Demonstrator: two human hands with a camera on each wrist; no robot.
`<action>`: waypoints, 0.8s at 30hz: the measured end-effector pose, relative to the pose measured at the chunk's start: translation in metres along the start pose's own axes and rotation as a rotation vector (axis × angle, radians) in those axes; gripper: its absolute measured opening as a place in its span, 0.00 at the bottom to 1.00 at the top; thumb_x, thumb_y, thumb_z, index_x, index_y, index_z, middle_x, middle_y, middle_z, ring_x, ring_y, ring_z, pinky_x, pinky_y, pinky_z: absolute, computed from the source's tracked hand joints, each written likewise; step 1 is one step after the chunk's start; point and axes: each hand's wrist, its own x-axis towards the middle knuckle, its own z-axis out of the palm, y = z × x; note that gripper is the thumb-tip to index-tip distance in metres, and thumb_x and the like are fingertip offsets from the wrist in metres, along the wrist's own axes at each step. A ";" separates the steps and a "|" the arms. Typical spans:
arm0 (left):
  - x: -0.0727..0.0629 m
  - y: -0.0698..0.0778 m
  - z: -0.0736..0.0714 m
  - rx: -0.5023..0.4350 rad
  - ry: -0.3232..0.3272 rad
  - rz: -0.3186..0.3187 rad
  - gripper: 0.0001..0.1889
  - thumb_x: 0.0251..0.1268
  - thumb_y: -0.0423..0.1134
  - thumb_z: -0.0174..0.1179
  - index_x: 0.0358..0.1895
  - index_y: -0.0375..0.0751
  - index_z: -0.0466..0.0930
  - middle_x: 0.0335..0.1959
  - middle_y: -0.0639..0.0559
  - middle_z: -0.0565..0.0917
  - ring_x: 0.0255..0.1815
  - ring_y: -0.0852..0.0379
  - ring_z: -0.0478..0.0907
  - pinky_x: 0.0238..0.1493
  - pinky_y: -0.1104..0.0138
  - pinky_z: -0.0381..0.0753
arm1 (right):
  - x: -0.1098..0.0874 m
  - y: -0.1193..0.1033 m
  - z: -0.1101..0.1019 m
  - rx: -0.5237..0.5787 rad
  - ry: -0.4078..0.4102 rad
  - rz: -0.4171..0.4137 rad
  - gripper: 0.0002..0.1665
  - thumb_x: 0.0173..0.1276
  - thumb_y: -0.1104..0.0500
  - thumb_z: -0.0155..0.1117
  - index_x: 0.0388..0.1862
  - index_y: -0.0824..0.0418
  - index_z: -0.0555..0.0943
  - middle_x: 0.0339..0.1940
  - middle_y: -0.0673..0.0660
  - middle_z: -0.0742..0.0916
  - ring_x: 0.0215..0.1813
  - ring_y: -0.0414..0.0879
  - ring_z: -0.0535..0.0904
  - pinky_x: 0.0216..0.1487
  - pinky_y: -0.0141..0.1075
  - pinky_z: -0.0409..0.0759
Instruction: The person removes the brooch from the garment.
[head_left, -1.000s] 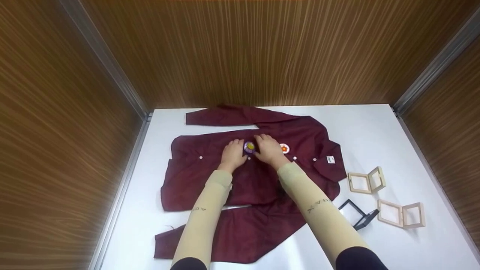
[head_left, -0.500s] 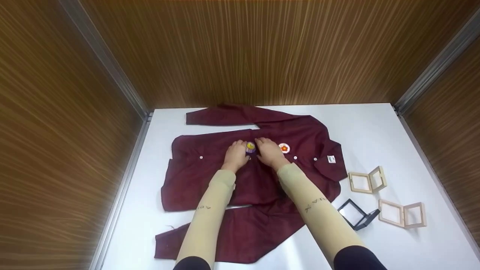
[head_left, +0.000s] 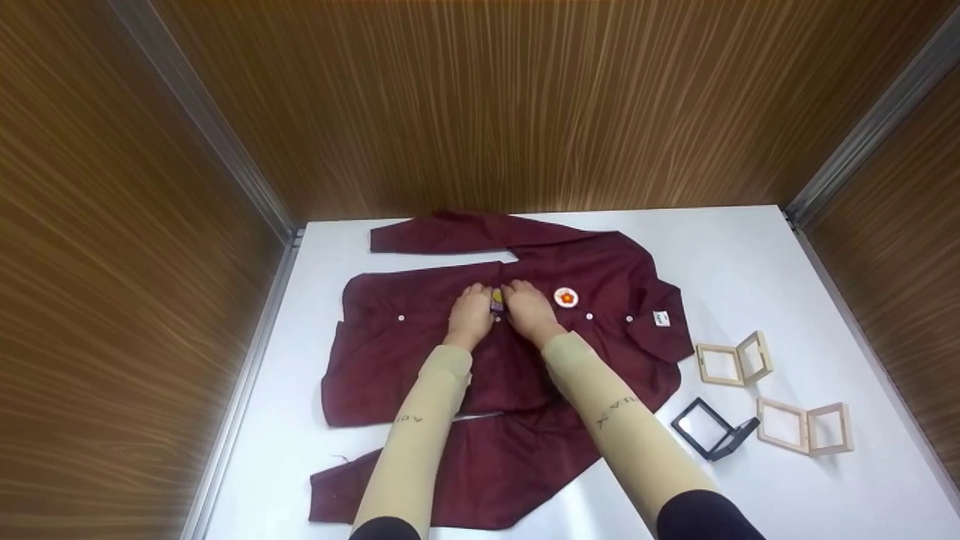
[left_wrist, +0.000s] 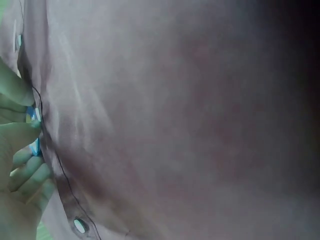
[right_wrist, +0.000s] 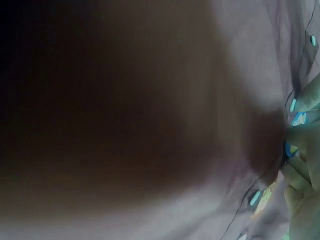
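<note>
A maroon button-up shirt point(head_left: 442, 300) lies spread out, its collar toward the right. Near the middle of its button edge is a small round purple badge point(head_left: 497, 299) with a yellow design. My left hand point(head_left: 471, 315) holds the badge's left side and my right hand point(head_left: 529, 309) its right side, fingers bent in close and covering both edges. In the left wrist view, blue and white bits of the badge point(left_wrist: 34, 146) show between the fingers. A white round badge with a red flower point(head_left: 566, 298) lies on the shirt just right of my right hand.
Two light wooden hinged frames point(head_left: 720, 365) point(head_left: 781, 425) and a black hinged frame point(head_left: 701, 427) stand unfolded at the right on the white table point(head_left: 735, 262). Wood-grain panels point(head_left: 480, 105) enclose the back and sides.
My hands have drawn closer together over the purple badge, and less of it shows. The right hand has shifted slightly left, uncovering the flower badge fully. The shirt lies nearly the same.
</note>
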 end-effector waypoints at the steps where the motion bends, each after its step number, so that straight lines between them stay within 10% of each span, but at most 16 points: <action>1: 0.000 0.000 0.001 -0.003 0.009 0.002 0.17 0.68 0.31 0.68 0.58 0.31 0.85 0.55 0.37 0.86 0.59 0.37 0.83 0.61 0.47 0.84 | 0.000 -0.001 0.001 -0.004 0.016 0.003 0.20 0.68 0.69 0.67 0.58 0.76 0.82 0.50 0.71 0.87 0.53 0.68 0.83 0.59 0.58 0.84; 24: -0.003 0.008 0.002 0.037 0.129 0.008 0.09 0.65 0.28 0.69 0.47 0.32 0.87 0.46 0.39 0.86 0.52 0.40 0.85 0.56 0.51 0.87 | -0.002 0.004 0.003 -0.028 0.167 -0.035 0.19 0.56 0.66 0.79 0.44 0.72 0.84 0.40 0.69 0.86 0.45 0.67 0.82 0.53 0.58 0.83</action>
